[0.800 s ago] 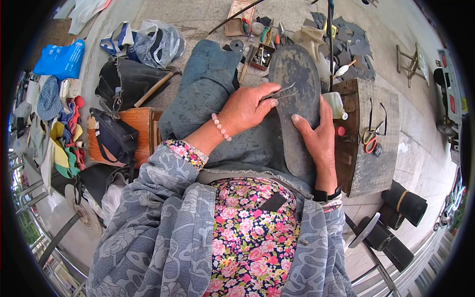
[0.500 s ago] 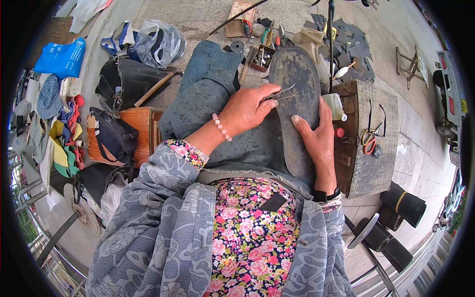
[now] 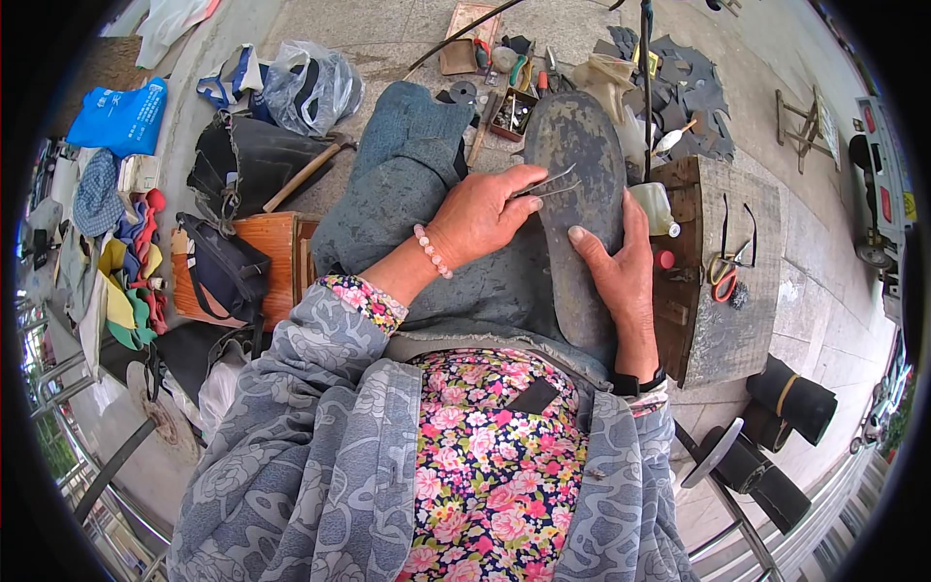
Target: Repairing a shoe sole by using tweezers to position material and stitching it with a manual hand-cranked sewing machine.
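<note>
The shoe sole (image 3: 579, 136) is lying lengthwise just right of centre in the frame, over the dark lap cloth (image 3: 378, 199), worn face up. The right hand (image 3: 624, 272) is clamping its right-hand edge, thumb pressing on the worn face. The left hand (image 3: 485, 213), at centre, is closing thumb and forefinger on a pair of tweezers (image 3: 555, 185); their thin tips are standing apart over the sole, though contact I am not able to confirm.

Handling, in my judgement: the sole is looking light and fairly stiff, probably flexing at its narrow middle. Its scuffed surface is likely offering fair grip, and it is not appearing fragile. Its long edges, near that middle, are presenting the soundest hold. The tweezers are seeming slender and springy; mid-length, clear of the points, is suiting fingers best.
</note>
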`<state>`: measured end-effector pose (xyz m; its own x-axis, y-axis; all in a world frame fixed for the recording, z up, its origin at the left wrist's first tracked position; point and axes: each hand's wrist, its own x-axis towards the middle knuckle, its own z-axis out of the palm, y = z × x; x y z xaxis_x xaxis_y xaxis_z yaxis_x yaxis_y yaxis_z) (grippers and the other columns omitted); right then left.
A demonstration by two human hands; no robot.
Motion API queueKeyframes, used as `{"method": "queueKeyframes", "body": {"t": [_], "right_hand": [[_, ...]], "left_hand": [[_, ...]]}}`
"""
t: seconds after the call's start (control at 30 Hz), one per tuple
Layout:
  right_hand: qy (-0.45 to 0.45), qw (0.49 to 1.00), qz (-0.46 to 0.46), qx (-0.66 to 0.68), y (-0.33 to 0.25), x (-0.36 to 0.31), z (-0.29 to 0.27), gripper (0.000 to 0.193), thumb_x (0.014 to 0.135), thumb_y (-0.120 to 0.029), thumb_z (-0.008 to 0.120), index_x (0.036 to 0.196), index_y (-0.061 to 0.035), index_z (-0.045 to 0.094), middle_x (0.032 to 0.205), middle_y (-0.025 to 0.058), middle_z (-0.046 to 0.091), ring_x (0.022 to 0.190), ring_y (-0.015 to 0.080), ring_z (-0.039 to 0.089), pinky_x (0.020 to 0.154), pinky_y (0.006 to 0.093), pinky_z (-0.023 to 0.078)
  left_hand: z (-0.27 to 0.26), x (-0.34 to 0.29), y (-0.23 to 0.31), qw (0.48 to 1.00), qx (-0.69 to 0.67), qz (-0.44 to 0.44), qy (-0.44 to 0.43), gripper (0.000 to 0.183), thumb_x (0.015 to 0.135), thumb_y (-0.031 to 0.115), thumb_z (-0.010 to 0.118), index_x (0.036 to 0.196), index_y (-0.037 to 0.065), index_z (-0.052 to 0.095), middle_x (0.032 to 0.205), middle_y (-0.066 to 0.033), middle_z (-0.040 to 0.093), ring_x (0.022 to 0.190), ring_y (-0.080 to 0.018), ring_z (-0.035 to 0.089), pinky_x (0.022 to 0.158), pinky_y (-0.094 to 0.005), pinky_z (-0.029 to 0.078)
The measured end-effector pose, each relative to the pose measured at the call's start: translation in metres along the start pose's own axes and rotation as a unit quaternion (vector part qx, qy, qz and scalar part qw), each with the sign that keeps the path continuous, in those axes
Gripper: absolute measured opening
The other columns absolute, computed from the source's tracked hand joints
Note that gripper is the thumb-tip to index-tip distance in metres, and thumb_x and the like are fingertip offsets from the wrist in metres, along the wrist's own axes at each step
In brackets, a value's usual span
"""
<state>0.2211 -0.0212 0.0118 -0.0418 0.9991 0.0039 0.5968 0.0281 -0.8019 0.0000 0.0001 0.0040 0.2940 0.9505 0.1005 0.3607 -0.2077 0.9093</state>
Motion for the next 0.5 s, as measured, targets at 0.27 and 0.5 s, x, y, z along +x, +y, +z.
{"method": "queueKeyframes", "body": {"t": [0.27,0.5], "right_hand": [[0.001,1.0,-0.006,-0.003,0.0011,0.0002,0.0002,0.084,0.075,-0.027,0.081,0.139,0.0087,0.04,0.138,0.0249,0.045,0.13,0.0357,0.046,0.109,0.0399,0.036],[0.0,1.0,-0.004,0.0,-0.0006,0.0006,0.0003,0.083,0.075,-0.027,0.081,0.139,0.0079,0.041,0.137,0.0243,0.046,0.129,0.0353,0.046,0.108,0.0398,0.037]], "left_hand": [[-0.0004,0.0003,0.0,1.0,0.0,-0.008,-0.006,0.039,0.092,0.012,0.062,0.128,-0.001,0.058,0.082,-0.0091,0.068,0.068,-0.0063,0.055,0.062,-0.0261,0.048],[0.001,-0.0003,-0.004,1.0,0.005,0.009,0.004,0.039,0.092,0.012,0.062,0.128,-0.001,0.058,0.087,-0.0108,0.07,0.071,-0.0072,0.058,0.065,-0.0265,0.049]]}}
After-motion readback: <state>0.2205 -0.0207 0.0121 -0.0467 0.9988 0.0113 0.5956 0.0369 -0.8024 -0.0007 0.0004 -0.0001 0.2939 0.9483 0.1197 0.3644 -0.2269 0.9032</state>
